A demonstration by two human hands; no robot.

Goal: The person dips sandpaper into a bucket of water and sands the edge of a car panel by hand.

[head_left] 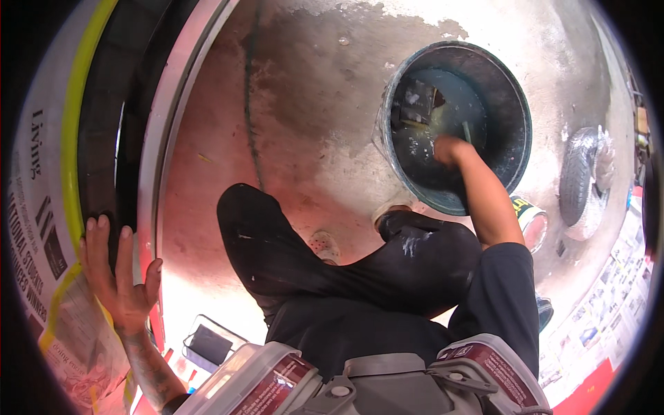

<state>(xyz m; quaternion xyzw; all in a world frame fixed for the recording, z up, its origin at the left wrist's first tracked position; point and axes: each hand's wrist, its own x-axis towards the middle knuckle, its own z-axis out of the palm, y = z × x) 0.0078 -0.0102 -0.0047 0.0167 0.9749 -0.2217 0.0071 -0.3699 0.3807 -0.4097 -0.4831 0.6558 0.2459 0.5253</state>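
My left hand [117, 273] lies flat with fingers spread against a newspaper-masked panel [41, 228], edged with yellow tape, beside a black part [104, 138]. My right hand [449, 149] reaches down into a dark round bucket [512, 104] holding murky water. Its fingers curl downward at the water's surface. A thin greenish stick [467, 131] stands right beside the knuckles; I cannot tell whether the hand holds it. A dark block [415, 104] lies in the bucket to the left of the hand. My bent legs in black trousers [311, 256] are between the two hands.
The floor is wet, stained concrete [311, 104]. A wheel [584, 183] lies right of the bucket, with a small tin [531, 223] near my right elbow. Newspapers [609, 304] cover the floor at right. A dark flat tray [207, 344] sits at lower left.
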